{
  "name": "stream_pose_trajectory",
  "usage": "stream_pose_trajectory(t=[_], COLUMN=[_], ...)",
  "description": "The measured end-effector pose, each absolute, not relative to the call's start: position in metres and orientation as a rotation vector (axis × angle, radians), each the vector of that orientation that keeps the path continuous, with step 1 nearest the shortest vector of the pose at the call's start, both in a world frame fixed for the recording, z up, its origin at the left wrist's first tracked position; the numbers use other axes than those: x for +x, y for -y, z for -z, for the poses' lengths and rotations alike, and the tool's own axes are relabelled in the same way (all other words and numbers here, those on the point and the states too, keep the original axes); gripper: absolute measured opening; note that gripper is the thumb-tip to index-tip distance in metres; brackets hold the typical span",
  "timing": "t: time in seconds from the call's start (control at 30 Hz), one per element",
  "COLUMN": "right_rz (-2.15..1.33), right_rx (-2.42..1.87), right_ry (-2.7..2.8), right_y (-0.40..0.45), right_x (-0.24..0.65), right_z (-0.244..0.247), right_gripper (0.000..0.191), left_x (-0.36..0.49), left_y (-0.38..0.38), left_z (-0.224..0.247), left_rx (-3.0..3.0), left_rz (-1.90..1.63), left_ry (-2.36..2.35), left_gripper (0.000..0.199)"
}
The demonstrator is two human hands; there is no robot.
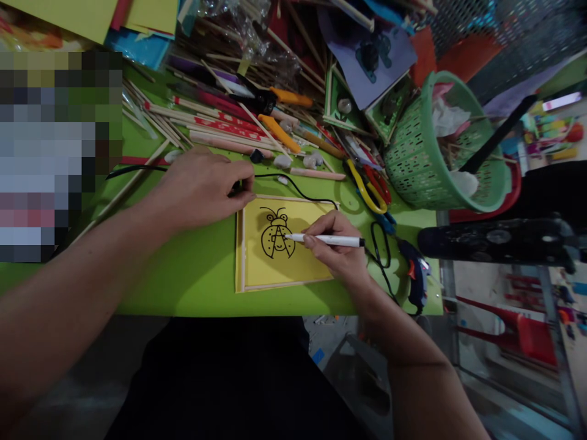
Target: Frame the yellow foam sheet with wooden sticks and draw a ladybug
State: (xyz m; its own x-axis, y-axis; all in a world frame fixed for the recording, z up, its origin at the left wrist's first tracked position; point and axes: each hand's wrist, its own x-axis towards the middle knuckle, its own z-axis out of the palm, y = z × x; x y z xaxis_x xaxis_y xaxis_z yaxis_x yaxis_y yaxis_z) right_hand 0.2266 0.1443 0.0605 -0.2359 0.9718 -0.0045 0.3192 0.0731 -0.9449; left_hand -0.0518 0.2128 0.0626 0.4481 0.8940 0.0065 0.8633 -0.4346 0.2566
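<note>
A white marker with a black end is gripped in my right hand, its tip touching a black line drawing of a ladybug. The drawing is on a yellow sheet edged with thin wooden sticks. My left hand rests at the sheet's upper left corner, fingers curled together. Something small and dark shows at those fingertips, too hidden to name. A black cord runs behind the sheet, from near my left hand towards the right.
To the right lies a dark blue glue gun near the green table's edge. Yellow-handled scissors lie in front of a green basket holding scraps. Wooden sticks, orange-handled cutters and paper crowd the back.
</note>
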Motion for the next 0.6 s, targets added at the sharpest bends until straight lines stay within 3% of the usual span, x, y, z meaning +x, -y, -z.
stream_pose_trajectory(t=[0.6], right_rz=[-1.206], right_rx=[-1.248], right_ry=[1.593], right_y=[-0.1449], right_x=[0.2313], right_z=[-0.0552], right_gripper=[0.022], left_x=[-0.0522], left_y=[-0.2108], left_z=[-0.0652], left_rx=[2.495], left_rz=[-0.240], left_ry=[-1.527], left_gripper=[0.023])
